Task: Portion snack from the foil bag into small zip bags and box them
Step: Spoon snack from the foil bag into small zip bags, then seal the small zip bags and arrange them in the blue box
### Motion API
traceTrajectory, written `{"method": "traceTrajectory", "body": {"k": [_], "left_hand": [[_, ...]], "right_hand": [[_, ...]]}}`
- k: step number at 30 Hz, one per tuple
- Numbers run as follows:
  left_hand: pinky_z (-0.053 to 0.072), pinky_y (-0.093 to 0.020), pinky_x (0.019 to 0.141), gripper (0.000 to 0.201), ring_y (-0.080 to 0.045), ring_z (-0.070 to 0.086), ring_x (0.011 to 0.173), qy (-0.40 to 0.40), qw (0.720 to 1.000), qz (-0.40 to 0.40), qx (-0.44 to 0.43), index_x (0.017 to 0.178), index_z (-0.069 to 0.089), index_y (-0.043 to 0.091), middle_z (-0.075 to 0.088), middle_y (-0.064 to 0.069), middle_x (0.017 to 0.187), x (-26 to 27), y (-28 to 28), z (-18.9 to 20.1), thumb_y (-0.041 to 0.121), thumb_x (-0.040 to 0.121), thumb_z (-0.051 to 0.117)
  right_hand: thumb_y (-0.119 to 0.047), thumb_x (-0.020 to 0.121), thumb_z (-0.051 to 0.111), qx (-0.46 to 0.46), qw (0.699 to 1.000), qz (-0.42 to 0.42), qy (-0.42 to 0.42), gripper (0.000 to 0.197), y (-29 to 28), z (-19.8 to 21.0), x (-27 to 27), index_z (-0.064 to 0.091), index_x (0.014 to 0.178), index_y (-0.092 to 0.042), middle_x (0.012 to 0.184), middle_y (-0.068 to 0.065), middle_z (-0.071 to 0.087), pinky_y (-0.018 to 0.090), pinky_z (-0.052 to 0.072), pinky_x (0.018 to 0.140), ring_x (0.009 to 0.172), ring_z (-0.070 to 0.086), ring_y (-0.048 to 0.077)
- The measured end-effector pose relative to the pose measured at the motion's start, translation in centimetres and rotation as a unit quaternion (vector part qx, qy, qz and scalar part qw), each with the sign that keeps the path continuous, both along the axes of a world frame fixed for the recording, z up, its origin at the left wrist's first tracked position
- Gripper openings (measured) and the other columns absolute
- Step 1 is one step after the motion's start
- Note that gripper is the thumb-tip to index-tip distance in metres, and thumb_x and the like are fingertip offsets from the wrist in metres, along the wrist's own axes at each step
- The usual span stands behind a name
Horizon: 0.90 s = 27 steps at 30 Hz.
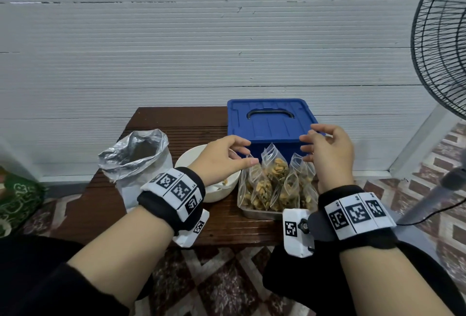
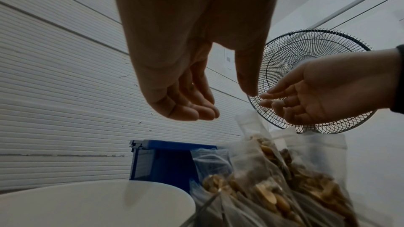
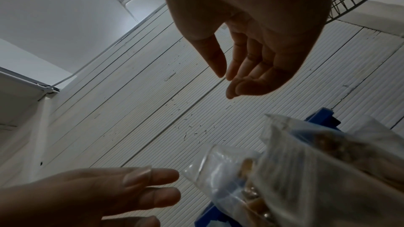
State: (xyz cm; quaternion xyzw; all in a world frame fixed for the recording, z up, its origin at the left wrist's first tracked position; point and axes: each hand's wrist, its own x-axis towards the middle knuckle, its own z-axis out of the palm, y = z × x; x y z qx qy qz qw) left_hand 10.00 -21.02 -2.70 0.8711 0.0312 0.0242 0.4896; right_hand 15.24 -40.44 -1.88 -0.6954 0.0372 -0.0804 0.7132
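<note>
Several small zip bags (image 1: 274,184) filled with tan snack stand upright in a metal tray (image 1: 262,213) on the wooden table (image 1: 181,118). Behind them sits the blue box (image 1: 272,124) with its lid and black handle on. My left hand (image 1: 227,156) hovers over the left bags, fingers relaxed, holding nothing. My right hand (image 1: 325,149) hovers over the right bags, fingers loosely spread and empty. The crumpled foil bag (image 1: 136,154) stands open at the left. The wrist views show the left hand (image 2: 188,103), the right hand (image 3: 240,68) and the bags (image 2: 273,187) (image 3: 284,170) below them.
A white bowl (image 1: 191,159) with a few snack pieces sits between the foil bag and the tray, partly under my left wrist. A standing fan (image 1: 441,45) is at the right, its cable on the patterned floor. A ribbed white wall backs the table.
</note>
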Motion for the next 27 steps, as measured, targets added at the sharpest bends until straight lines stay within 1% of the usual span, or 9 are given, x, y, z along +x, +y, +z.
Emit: {"method": "traceTrajectory", "body": {"k": [5, 8, 10, 12, 14, 17, 21, 25, 27], "left_hand": [[0.042, -0.002, 0.059, 0.036, 0.001, 0.056, 0.075, 0.002, 1.000, 0.008, 0.005, 0.120, 0.059, 0.021, 0.066, 0.008, 0.107, -0.7, 0.4, -0.3, 0.030, 0.086, 0.070], [0.044, -0.004, 0.061, 0.032, -0.002, 0.056, 0.077, 0.000, 1.000, 0.020, 0.001, 0.118, 0.061, 0.022, 0.067, 0.010, 0.105, -1.4, 1.2, -0.3, 0.029, 0.088, 0.069], [0.045, -0.007, 0.065, 0.028, -0.002, 0.057, 0.078, -0.011, 0.999, 0.038, -0.005, 0.114, 0.063, 0.023, 0.067, 0.012, 0.101, -2.1, 2.1, -0.3, 0.028, 0.088, 0.069], [0.045, -0.009, 0.070, 0.024, 0.002, 0.057, 0.077, -0.037, 0.997, 0.067, -0.011, 0.110, 0.066, 0.023, 0.069, 0.012, 0.100, -3.1, 3.4, 0.1, 0.027, 0.087, 0.070], [0.044, -0.005, 0.070, 0.020, 0.008, 0.056, 0.074, -0.061, 0.994, 0.091, -0.004, 0.107, 0.068, 0.022, 0.068, 0.012, 0.098, -4.3, 5.0, 1.0, 0.025, 0.087, 0.070], [0.040, -0.002, 0.067, 0.015, 0.014, 0.056, 0.074, -0.091, 0.986, 0.136, 0.012, 0.103, 0.069, 0.022, 0.066, 0.015, 0.091, -6.0, 7.7, 2.5, 0.023, 0.088, 0.069], [0.041, -0.004, 0.066, 0.009, 0.002, 0.058, 0.082, -0.103, 0.969, 0.223, 0.038, 0.098, 0.068, 0.027, 0.066, 0.015, 0.092, -7.5, 11.5, 3.7, 0.025, 0.089, 0.068], [0.037, -0.002, 0.063, 0.010, 0.003, 0.057, 0.082, -0.088, 0.948, 0.302, 0.049, 0.101, 0.068, 0.022, 0.064, 0.013, 0.092, -8.4, 14.8, 3.1, 0.023, 0.090, 0.065], [0.037, -0.012, 0.074, 0.014, -0.008, 0.056, 0.087, -0.044, 0.940, 0.332, 0.058, 0.105, 0.064, 0.018, 0.062, 0.007, 0.094, -8.8, 16.2, 2.4, 0.027, 0.094, 0.060]], "right_hand": [[-0.011, 0.094, 0.054, -0.005, 1.000, 0.005, -0.009, 0.011, 0.6, 0.3, -0.2, 0.058, 0.100, -0.019, 0.081, 0.000, 0.068, 0.025, 0.050, 0.060, 0.065, 0.061, 0.010], [-0.011, 0.094, 0.054, -0.015, 1.000, 0.017, -0.022, 0.011, 1.1, 0.5, -0.5, 0.058, 0.101, -0.019, 0.083, -0.001, 0.068, 0.024, 0.049, 0.057, 0.066, 0.061, 0.009], [-0.012, 0.095, 0.054, -0.034, 0.998, 0.030, -0.035, 0.011, 1.5, 0.5, -1.0, 0.057, 0.100, -0.021, 0.083, -0.002, 0.067, 0.024, 0.050, 0.061, 0.066, 0.061, 0.008], [-0.014, 0.094, 0.055, -0.066, 0.995, 0.043, -0.057, 0.013, 2.2, 0.3, -1.8, 0.056, 0.095, -0.027, 0.082, -0.002, 0.068, 0.030, 0.053, 0.068, 0.069, 0.063, 0.011], [-0.017, 0.092, 0.057, -0.103, 0.989, 0.062, -0.085, 0.015, 3.2, 0.3, -2.8, 0.056, 0.092, -0.031, 0.082, -0.001, 0.068, 0.032, 0.053, 0.071, 0.074, 0.064, 0.017], [-0.017, 0.092, 0.059, -0.140, 0.977, 0.110, -0.119, 0.014, 5.4, 0.5, -4.0, 0.056, 0.093, -0.031, 0.082, 0.001, 0.068, 0.027, 0.050, 0.070, 0.076, 0.064, 0.017], [-0.016, 0.092, 0.059, -0.153, 0.959, 0.212, -0.110, 0.013, 9.8, 0.7, -5.0, 0.057, 0.091, -0.029, 0.082, 0.006, 0.066, 0.036, 0.055, 0.072, 0.077, 0.064, 0.019], [-0.018, 0.091, 0.059, -0.179, 0.937, 0.289, -0.079, 0.014, 14.9, 0.2, -4.6, 0.057, 0.087, -0.031, 0.086, 0.010, 0.064, 0.041, 0.055, 0.077, 0.084, 0.064, 0.022], [-0.019, 0.092, 0.057, -0.182, 0.933, 0.305, -0.051, 0.008, 17.1, 0.0, -4.0, 0.057, 0.091, -0.027, 0.087, 0.006, 0.063, 0.037, 0.054, 0.078, 0.085, 0.063, 0.021]]}}
